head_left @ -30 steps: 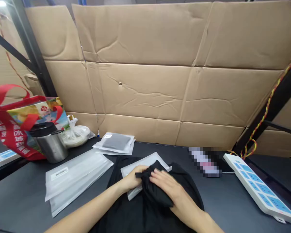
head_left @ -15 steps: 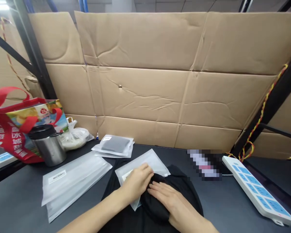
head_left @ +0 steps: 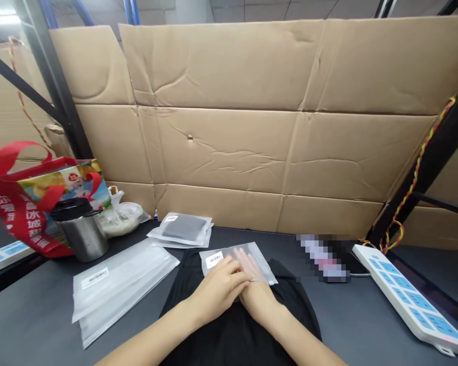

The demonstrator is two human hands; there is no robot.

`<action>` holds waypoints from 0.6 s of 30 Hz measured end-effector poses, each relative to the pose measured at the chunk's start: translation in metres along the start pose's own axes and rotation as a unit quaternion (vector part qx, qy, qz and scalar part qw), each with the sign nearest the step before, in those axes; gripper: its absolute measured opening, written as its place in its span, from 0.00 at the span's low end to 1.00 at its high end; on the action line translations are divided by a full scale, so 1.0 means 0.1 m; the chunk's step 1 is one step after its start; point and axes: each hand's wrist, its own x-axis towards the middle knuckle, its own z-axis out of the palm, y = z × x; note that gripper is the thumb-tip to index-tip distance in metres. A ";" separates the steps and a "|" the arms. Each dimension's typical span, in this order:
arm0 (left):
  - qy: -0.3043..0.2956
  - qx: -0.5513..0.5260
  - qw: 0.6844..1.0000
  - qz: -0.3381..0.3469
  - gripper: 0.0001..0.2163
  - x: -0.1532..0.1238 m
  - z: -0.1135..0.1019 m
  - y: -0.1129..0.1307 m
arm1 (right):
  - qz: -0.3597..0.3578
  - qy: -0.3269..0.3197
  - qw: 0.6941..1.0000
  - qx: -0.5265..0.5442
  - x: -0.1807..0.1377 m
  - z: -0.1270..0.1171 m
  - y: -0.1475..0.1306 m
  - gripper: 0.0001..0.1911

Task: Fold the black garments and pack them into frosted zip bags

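Note:
A frosted plastic bag [head_left: 265,264] with a barcode label lies over spread black cloth [head_left: 236,340] in front of me. My left hand [head_left: 225,279] is closed on the near edge of this bag, its fingers bent. My right hand [head_left: 255,290] reaches into the bag's mouth. Its fingers show blurred through the translucent plastic, stretched out and flat. Part of the right hand is hidden behind my left fingers. Whether anything else lies inside the bag I cannot tell.
Flat frosted bags [head_left: 125,284] lie to the left, with packed bags holding something dark [head_left: 183,229] behind. A steel flask [head_left: 86,236], red carry bag [head_left: 34,203] and tied plastic bag [head_left: 122,218] stand far left. A power strip [head_left: 412,300] and a pixelated item [head_left: 324,259] are right.
My right hand has left the bunched black cloth and slid into the plastic bag. The bag has turned and moved nearer; its label now shows fully. My left hand stays at its edge.

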 end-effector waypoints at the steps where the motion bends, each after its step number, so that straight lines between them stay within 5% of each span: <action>1: 0.009 -0.006 1.000 -0.004 0.12 -0.03 0.00 -0.04 | 0.003 -0.004 1.000 -0.006 -0.03 -0.04 -0.02 0.26; 8: -0.094 -0.017 0.994 -0.044 0.22 -0.28 0.09 -0.30 | -0.035 -0.067 0.997 0.024 -0.59 -0.56 -0.21 0.20; 13: -0.075 0.077 0.994 0.026 0.26 -0.34 0.16 -0.32 | 0.035 -0.042 0.997 0.051 -0.72 -0.98 0.12 0.14; 18: -0.065 0.143 0.987 0.027 0.28 -0.32 0.13 -0.19 | 0.072 -0.076 0.994 0.013 -0.75 -1.00 0.36 0.18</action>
